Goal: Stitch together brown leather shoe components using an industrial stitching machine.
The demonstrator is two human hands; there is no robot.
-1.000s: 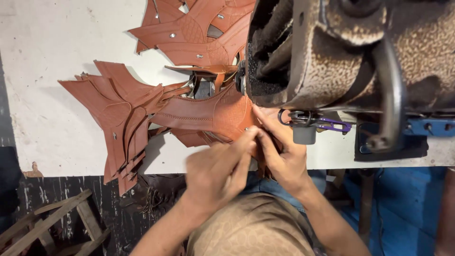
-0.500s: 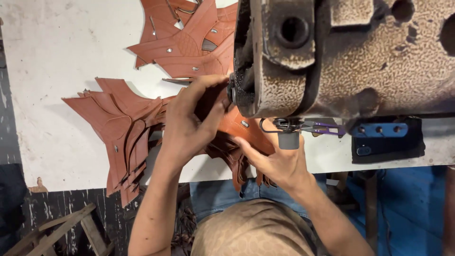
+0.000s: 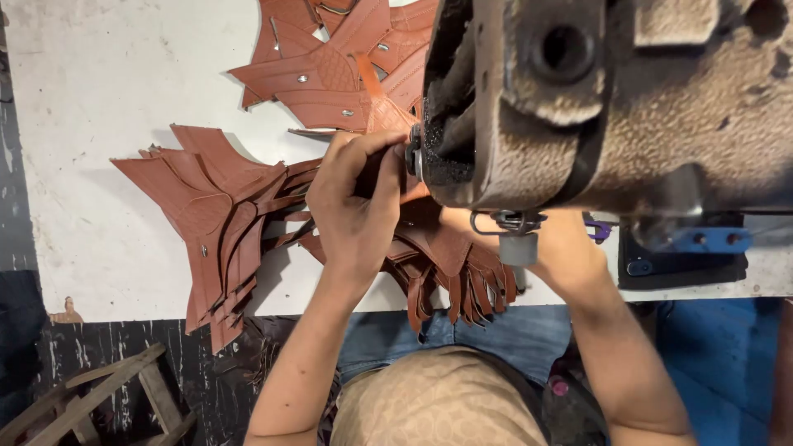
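My left hand (image 3: 357,211) is closed on a brown leather piece (image 3: 429,248), pinching it against the left end of a worn grey sewing machine head (image 3: 611,107). My right hand (image 3: 562,248) lies on the same leather just below the machine. Its fingers reach under the machine body and are hidden. Strap-like tabs of the leather piece (image 3: 462,289) hang over the table's front edge.
A fanned stack of brown leather cut pieces (image 3: 206,215) lies left of my hands on the white table (image 3: 99,99). More pieces with metal rivets (image 3: 330,66) lie at the back. A blue bracket (image 3: 694,241) sits at the right. A wooden frame (image 3: 107,396) stands on the floor.
My left hand has moved from the table's front edge up to the machine's left end with the leather. My right hand has slid further under the machine.
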